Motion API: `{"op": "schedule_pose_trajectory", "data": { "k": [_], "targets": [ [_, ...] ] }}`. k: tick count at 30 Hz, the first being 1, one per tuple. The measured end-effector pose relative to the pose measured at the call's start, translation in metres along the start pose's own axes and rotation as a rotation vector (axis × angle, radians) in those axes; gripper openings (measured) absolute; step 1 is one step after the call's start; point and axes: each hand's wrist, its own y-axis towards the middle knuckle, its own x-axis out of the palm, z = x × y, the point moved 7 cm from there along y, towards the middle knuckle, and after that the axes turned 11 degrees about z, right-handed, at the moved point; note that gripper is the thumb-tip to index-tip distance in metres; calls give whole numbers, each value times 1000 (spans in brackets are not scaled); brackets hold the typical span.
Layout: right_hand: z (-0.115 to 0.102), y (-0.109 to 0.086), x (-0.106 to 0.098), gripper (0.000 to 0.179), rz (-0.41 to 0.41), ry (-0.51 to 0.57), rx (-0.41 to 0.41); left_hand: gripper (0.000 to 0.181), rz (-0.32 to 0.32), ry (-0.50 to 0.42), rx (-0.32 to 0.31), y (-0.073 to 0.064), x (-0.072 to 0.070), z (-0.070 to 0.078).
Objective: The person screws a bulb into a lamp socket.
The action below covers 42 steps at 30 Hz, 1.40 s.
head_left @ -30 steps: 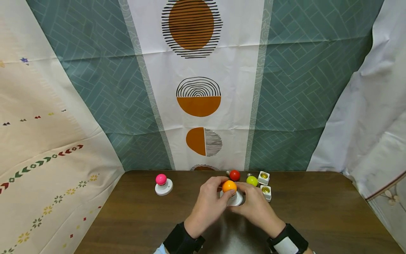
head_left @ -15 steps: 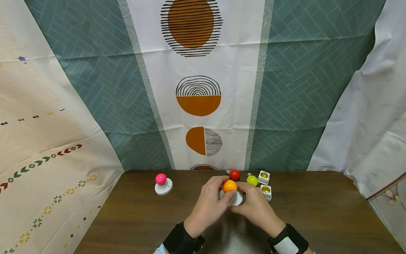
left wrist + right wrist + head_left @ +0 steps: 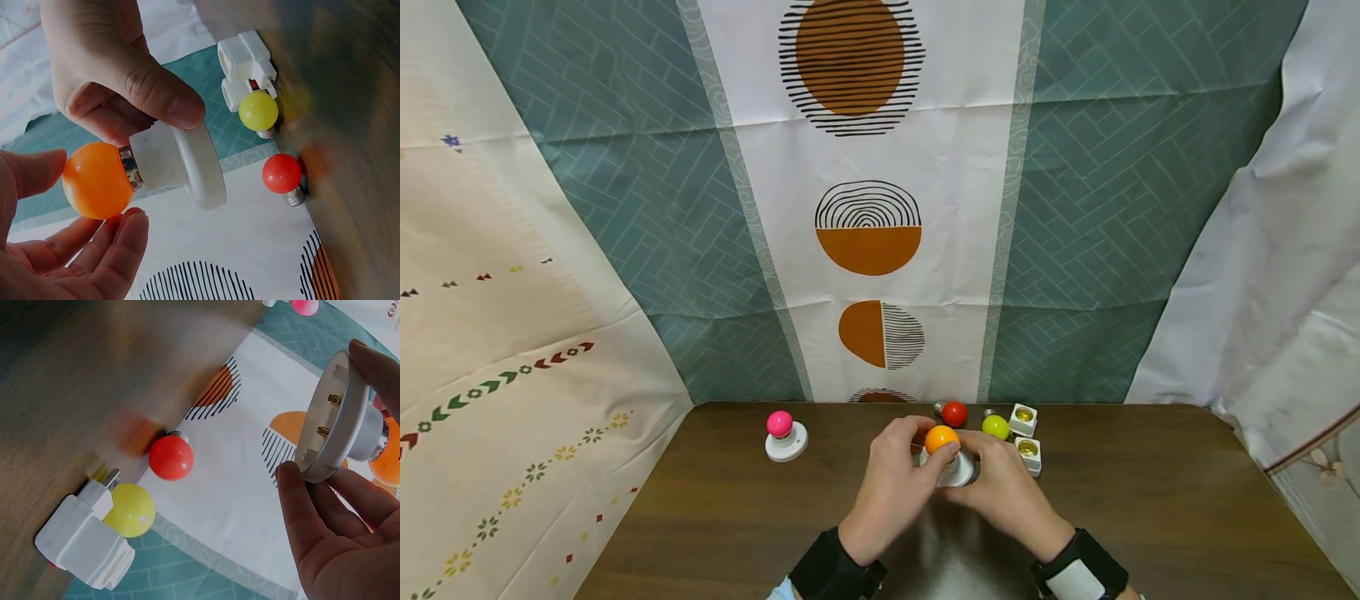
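Thumb and fingertips of my left hand (image 3: 891,487) pinch a round orange light bulb (image 3: 97,181). My right hand (image 3: 1011,496) grips a white round-based lamp holder (image 3: 203,165) by its rim. The bulb's metal screw cap sits at the mouth of the holder, with a silver band of it showing. In the right wrist view the holder's underside faces the camera, with brass screws inside. Both hands hold the pair together above the table, toward its back. Part of the bulb is cut off at the edge of the right wrist view.
On the brown table (image 3: 737,533), a pink bulb (image 3: 779,423) stands in another white round holder (image 3: 787,448) at left. Behind my hands lie a red bulb (image 3: 954,413) and a yellow-green bulb (image 3: 996,427). Two white adapters with brass-coloured sockets (image 3: 1028,468) sit beside them. Patterned cloth (image 3: 955,250) hangs behind.
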Motion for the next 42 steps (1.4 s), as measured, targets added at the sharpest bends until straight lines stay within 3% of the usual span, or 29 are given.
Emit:
{"op": "schedule_pose_trajectory", "data": {
  "k": [14,27,36,42],
  "targets": [
    [-3,0,-2,66,10,-3,-21,28,-16,0,42,0,1,3],
    [0,-1,0,66,-2,18,-8,31,-101,-22,71,0,4,6],
    [-1,-2,-2,64,-17,19,10,45,-39,-8,8,-4,1,3],
    [-2,-3,-2,64,-13,11,15,40,0,-9,28,-4,0,4]
  ]
}}
